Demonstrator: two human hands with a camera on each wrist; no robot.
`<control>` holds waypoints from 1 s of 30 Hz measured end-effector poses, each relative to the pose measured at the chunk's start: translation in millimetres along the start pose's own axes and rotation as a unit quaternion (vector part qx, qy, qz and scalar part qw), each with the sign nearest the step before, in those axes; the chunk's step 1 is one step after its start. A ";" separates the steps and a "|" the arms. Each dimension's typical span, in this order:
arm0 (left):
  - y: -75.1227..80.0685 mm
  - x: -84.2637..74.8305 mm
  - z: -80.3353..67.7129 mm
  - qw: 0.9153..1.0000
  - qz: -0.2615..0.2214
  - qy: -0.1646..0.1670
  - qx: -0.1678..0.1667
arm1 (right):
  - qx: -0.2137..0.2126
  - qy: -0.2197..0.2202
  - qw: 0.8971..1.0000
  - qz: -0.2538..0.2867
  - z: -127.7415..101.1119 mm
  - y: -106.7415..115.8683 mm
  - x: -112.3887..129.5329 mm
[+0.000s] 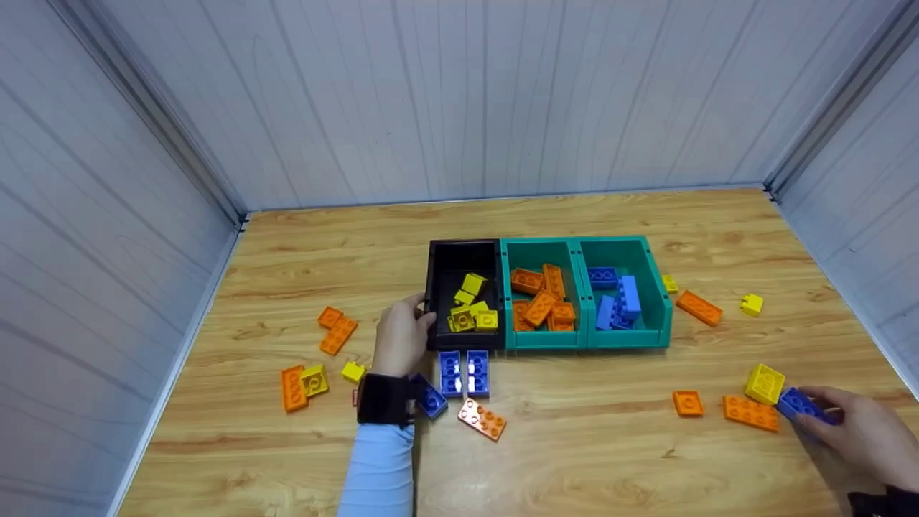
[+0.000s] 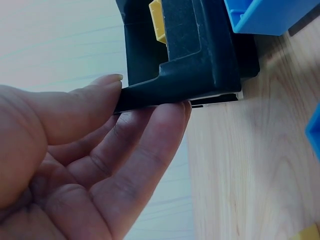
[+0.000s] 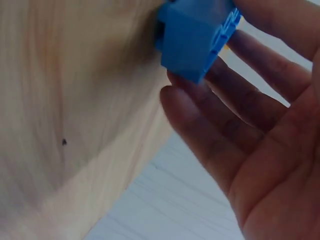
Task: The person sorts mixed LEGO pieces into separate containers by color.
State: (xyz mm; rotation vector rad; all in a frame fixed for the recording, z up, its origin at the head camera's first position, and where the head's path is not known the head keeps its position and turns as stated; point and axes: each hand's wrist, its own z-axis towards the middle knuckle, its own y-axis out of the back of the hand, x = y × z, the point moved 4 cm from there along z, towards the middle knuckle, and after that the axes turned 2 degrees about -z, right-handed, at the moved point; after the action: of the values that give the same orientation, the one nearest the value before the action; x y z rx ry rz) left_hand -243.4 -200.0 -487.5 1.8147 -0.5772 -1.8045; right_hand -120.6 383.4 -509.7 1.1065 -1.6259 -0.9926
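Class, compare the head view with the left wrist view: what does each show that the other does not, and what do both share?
Only the head view shows the teal bins with orange and blue bricks, and the right hand holding a blue brick. Only the left wrist view shows thumb and fingers pinching the bin's rim. Both show the left hand on the black bin of yellow bricks.

Tabletop (image 1: 574, 445) showing pale grained wood, smooth, faintly sheened. Black bin (image 1: 463, 253) looking matt plastic; teal bins (image 1: 585, 341) glossier. Blue brick (image 3: 192, 42) reading smooth plastic, glossy.
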 end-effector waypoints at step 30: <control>0.4 0.2 -0.4 1.000 0.000 0.006 -0.006 | -0.062 0.136 0.981 0.120 96.5 50.1 242.6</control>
State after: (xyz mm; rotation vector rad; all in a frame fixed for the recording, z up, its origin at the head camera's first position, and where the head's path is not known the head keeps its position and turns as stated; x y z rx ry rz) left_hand -243.0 -200.4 -487.4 1.8171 -0.5610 -1.7929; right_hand -270.1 177.9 -431.7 0.8935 -1.4170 -0.7399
